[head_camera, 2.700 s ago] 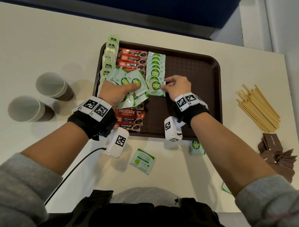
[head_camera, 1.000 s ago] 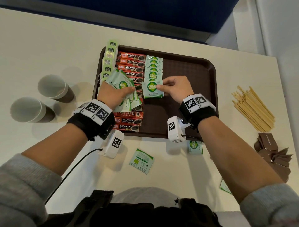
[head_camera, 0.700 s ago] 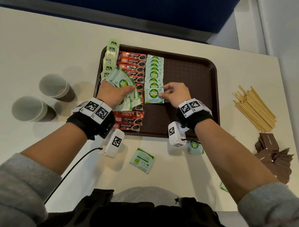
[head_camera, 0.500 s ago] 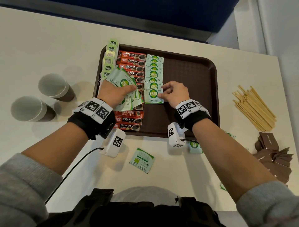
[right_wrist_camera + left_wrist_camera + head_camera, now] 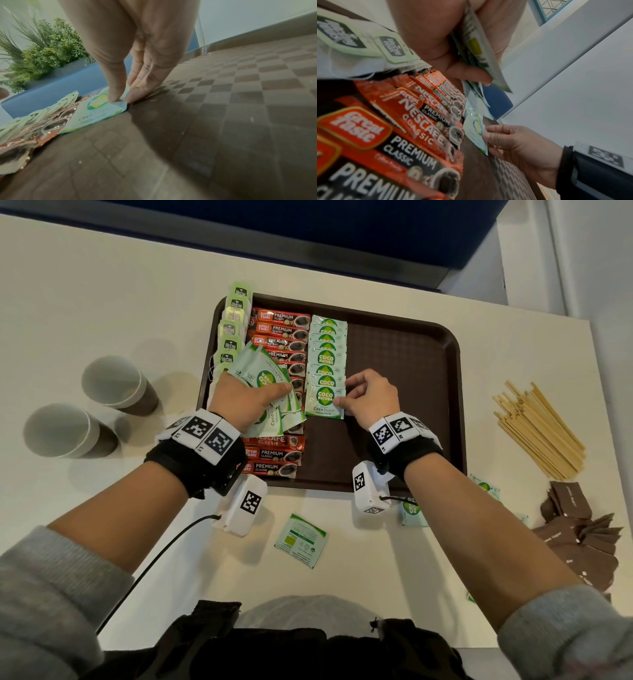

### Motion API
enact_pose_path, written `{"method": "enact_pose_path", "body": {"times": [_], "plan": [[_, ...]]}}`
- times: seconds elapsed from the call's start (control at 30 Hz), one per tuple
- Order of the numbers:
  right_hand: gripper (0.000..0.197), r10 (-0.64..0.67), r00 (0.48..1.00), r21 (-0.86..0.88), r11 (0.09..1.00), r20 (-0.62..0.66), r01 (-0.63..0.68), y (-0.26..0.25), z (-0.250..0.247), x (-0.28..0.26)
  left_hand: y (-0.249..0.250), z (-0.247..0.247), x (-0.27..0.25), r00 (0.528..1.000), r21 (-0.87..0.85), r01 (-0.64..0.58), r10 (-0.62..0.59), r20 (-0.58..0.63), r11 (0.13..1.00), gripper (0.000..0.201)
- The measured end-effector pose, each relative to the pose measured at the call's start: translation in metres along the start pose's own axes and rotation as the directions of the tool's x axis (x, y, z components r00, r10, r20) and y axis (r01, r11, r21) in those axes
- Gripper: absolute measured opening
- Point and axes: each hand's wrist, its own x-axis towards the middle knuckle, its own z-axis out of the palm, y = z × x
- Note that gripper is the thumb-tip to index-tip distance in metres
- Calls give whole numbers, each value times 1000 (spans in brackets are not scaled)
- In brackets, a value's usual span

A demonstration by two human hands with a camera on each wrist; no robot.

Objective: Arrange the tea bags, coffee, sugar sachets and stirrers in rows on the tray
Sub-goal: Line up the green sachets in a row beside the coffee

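A brown tray [image 5: 411,371] holds three rows: tea bags [image 5: 233,330] along its left edge, red coffee sachets [image 5: 281,337] beside them, then green sugar sachets [image 5: 327,350]. My left hand [image 5: 246,398] grips a fan of sugar sachets [image 5: 263,371] above the coffee row; the left wrist view shows the bundle [image 5: 476,47] between thumb and fingers. My right hand [image 5: 342,402] pinches the right edge of the nearest sugar sachet [image 5: 323,402], which lies flat at the row's near end. The right wrist view shows fingertips [image 5: 111,97] on that sachet's [image 5: 96,115] corner.
Wooden stirrers [image 5: 537,429] lie piled on the table right of the tray, with brown sachets [image 5: 579,535] nearer me. Two paper cups [image 5: 116,381] [image 5: 65,429] stand to the left. Loose green sachets [image 5: 301,539] [image 5: 412,510] lie on the table in front of the tray.
My right hand has brought one more sugar sachet down onto the near end of the sugar row and shifted slightly toward me. My left hand has stayed in place with its fan.
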Motion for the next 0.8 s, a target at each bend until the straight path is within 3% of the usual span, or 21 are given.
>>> {"method": "enact_pose_path", "body": {"times": [0.13, 0.27, 0.43, 0.5, 0.7, 0.8], "plan": [[27, -20, 1000, -15, 1000, -23, 20, -1, -2, 0, 1, 1, -1, 999, 23, -22, 21, 24, 999, 43], [23, -103, 993, -37, 994, -53, 101, -13, -6, -3, 1, 4, -3, 999, 9, -4, 3, 46, 1000, 38], [16, -271, 959, 120, 958, 86, 260, -45, -7, -16, -1, 8, -6, 990, 97, -55, 41, 138, 994, 28], [20, -318, 938, 161, 942, 138, 295, -56, -6, -18, -1, 11, -8, 982, 100, -71, 52, 180, 992, 33], [28, -318, 917, 133, 947, 240, 294, -60, -3, -18, -2, 15, -14, 940, 57, -166, 141, 311, 984, 41], [27, -291, 938, 183, 949, 191, 257, -55, -6, -15, -4, 14, -14, 951, 142, -192, 149, 270, 971, 35]]}}
